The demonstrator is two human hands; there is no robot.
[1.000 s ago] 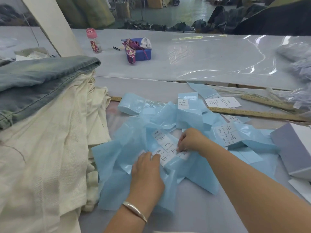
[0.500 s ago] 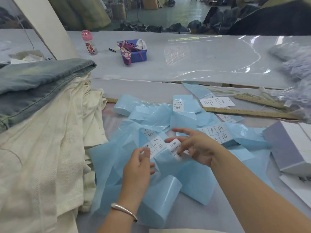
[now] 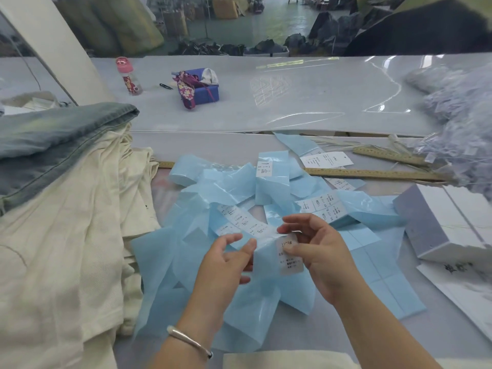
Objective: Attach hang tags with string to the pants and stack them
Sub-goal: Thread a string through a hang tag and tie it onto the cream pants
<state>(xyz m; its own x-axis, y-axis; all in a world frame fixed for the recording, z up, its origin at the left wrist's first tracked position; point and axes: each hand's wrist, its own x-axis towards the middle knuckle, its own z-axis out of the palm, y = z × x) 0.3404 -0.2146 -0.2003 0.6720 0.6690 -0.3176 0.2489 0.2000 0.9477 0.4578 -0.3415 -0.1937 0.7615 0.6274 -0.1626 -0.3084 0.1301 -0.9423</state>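
At center of the surface (image 3: pixel 306 102), amid blue backing strips (image 3: pixel 271 187), the right hand (image 3: pixel 319 251) pinches a white printed label (image 3: pixel 290 258) w/ thumb and fingers, peeling it up; the left hand (image 3: pixel 226 262) pinches the strip beside it. Pants (image 3: pixel 66 235) sit stacked at left, well apart. Risk: the sticky label may curl, tear or cling to itself if pulled too fast.
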